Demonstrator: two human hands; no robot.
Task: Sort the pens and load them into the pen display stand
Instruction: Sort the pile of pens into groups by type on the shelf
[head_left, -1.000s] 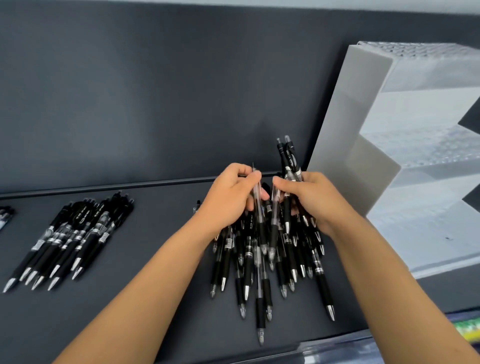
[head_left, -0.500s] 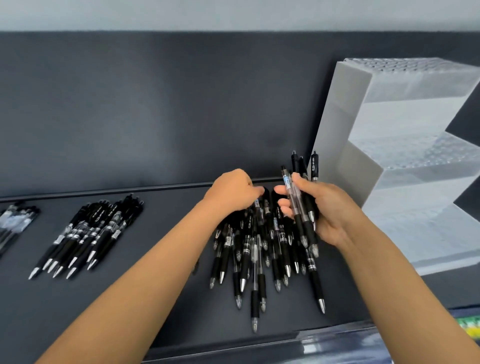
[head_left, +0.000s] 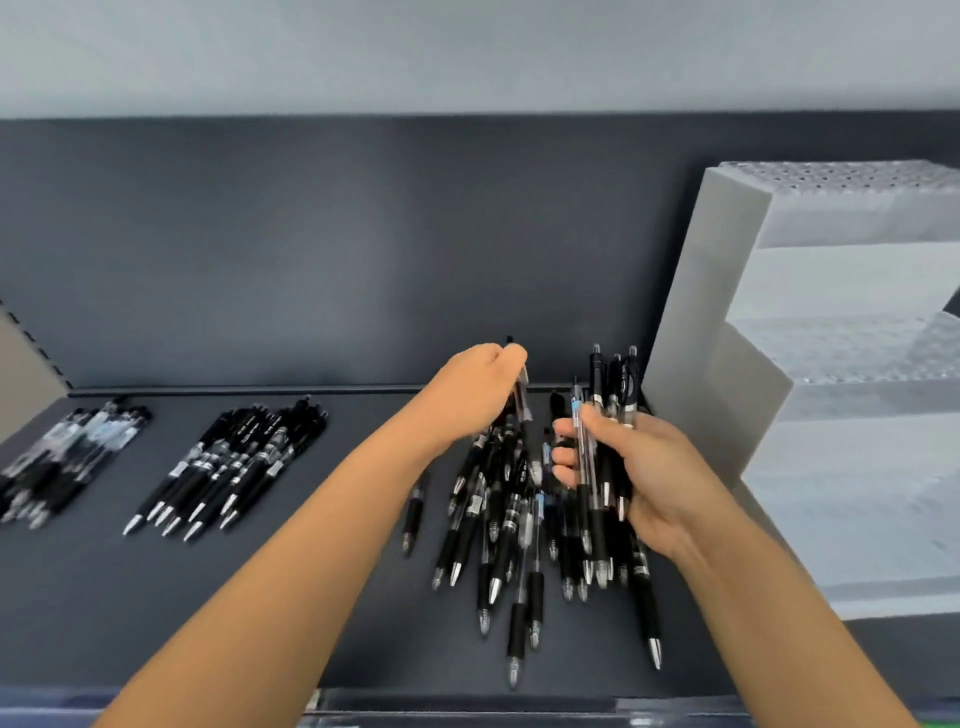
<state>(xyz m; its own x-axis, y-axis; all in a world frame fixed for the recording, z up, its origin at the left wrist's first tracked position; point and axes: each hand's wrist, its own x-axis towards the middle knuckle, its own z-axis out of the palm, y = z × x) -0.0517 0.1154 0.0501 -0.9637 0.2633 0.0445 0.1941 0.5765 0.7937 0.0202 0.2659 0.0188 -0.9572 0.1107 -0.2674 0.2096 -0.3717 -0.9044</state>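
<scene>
The dark shelf (head_left: 337, 597) is left bare in a wide strip between the middle pen group (head_left: 228, 467) and the loose heap of pens (head_left: 514, 519), though that strip is crossed by the left forearm. A narrower bare lane is seen between the middle group and the blurred group (head_left: 67, 457) near the shelf's left edge. The right end is blocked by the tiered display stand (head_left: 810, 395), set against the back wall (head_left: 363, 249). The gap between heap and stand is filled by the right hand (head_left: 639, 467), closed around several pens. Room above the heap's rear is taken by the left hand (head_left: 478, 395), gripping one pen. The front edge before the heap is clear.
</scene>
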